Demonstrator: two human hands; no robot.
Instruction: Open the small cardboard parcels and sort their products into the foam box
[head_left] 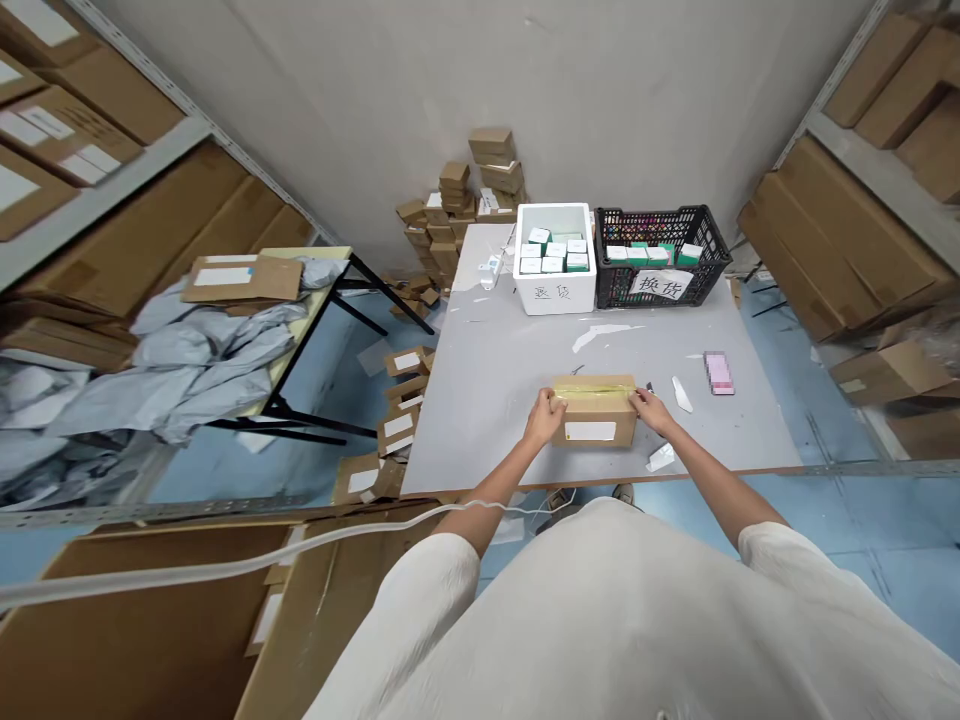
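Note:
A small cardboard box [592, 432] with a white label on its near side sits near the front edge of the grey table. A strip of yellowish packing tape [594, 391] runs along its top. My left hand [545, 416] is closed at the box's left end, beside one end of the tape. At the right end, my right hand [651, 411] is closed with its fingertips on the box where the tape ends. Whether the fingers also pinch the tape is too small to tell.
On the grey table [480, 400] stand a white foam box [555, 300] and a black crate [724, 262], both holding small white-green boxes. A pink phone-like item [718, 372] and paper scraps [681, 394] lie to the right. Mailer bags [202, 345] cover a left table; a white cable [300, 550] crosses low.

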